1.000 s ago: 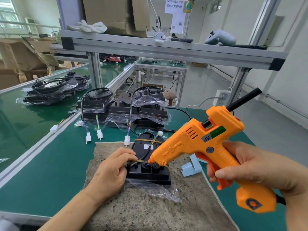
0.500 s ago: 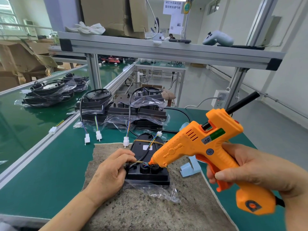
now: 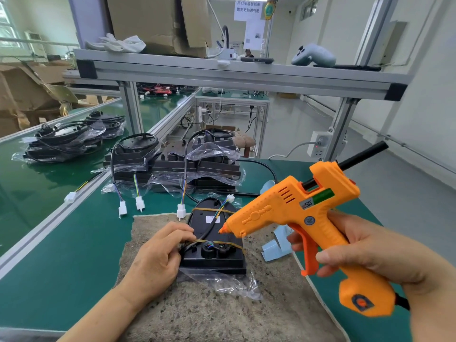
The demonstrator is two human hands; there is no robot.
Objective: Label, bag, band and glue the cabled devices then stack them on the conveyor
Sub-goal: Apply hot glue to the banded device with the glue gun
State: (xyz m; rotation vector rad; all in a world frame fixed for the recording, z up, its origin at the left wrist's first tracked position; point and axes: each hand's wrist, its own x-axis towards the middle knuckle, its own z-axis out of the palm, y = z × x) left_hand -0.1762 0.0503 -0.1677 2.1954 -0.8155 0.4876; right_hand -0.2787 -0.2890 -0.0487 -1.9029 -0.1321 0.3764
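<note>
Pinches the cable (image 3: 209, 230) at the left edge of the bagged device (image 3: 214, 261) with the left hand (image 3: 158, 255), grips the glue gun (image 3: 296, 208) just above it in the right hand (image 3: 370, 255).

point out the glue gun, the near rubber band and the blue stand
glue gun (image 3: 296, 208): head view, side of the orange barrel
near rubber band (image 3: 233, 244): head view, the stretch right of the cable sockets
blue stand (image 3: 275, 251): head view, its lower flat face

Our left hand (image 3: 155, 257) holds the banded black device (image 3: 214, 261) by its left edge on the speckled mat (image 3: 222, 317). Our right hand (image 3: 370, 253) grips the orange glue gun (image 3: 296, 213), whose nozzle hangs just above the device, not touching it.
</note>
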